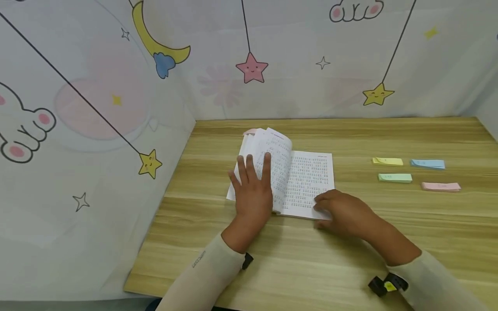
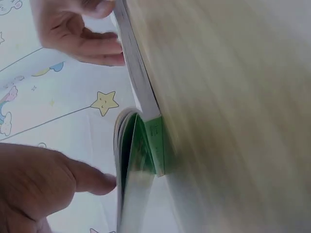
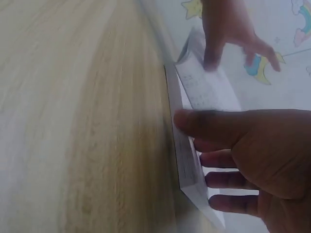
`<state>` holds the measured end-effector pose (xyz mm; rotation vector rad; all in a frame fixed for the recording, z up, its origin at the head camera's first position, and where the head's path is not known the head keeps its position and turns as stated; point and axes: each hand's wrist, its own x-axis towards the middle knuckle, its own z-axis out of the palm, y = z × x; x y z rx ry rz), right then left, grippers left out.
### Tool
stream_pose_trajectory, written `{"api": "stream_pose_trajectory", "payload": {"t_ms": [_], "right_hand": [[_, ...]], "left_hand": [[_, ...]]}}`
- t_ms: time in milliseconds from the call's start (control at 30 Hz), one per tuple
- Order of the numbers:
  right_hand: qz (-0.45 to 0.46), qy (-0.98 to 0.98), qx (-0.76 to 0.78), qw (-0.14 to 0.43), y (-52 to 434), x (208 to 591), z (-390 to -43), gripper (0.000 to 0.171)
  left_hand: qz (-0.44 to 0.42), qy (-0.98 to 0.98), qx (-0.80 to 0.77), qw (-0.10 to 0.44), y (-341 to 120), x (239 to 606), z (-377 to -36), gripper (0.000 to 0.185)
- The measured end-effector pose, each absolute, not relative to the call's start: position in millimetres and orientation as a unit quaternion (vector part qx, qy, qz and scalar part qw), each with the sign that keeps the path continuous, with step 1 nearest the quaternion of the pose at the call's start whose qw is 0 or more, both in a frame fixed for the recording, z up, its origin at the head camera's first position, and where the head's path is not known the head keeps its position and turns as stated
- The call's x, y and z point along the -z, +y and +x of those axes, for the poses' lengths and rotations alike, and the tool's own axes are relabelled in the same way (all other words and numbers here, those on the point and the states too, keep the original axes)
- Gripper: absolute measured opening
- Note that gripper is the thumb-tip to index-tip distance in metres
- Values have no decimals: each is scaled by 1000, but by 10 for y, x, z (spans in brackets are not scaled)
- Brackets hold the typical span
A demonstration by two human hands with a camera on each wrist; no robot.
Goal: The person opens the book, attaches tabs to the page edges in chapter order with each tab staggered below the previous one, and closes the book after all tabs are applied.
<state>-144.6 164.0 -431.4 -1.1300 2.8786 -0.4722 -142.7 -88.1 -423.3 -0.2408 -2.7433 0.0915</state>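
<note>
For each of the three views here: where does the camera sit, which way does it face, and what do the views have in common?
Head: on the person's head, facing forward and down at the open book on the table; both forearms, left hand, right hand.
Left wrist: low at table level, facing the book's edge; left hand's fingers, right hand beyond.
Right wrist: low beside the book's corner; right hand's fingers.
Shared: book, both hands.

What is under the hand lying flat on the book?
Under the left hand are the book's bulging left pages, covered in small print. The fingers lie straight on the paper. The print beneath the palm is hidden, and so is the wooden table below the book.
</note>
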Motion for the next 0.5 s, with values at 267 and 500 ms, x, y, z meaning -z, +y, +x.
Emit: {"api": "stream_pose_trajectory", "payload": {"t_ms": [267, 500], "right_hand": [[-346, 924, 156, 41, 1676, 4267, -1509, 15], [-411, 853, 192, -258, 1546, 4277, -1540, 20]], "left_hand": [[-280, -958, -27, 51, -837, 4219, -1333, 23], [-226, -972, -19, 53, -788, 4270, -1298, 59]]}}
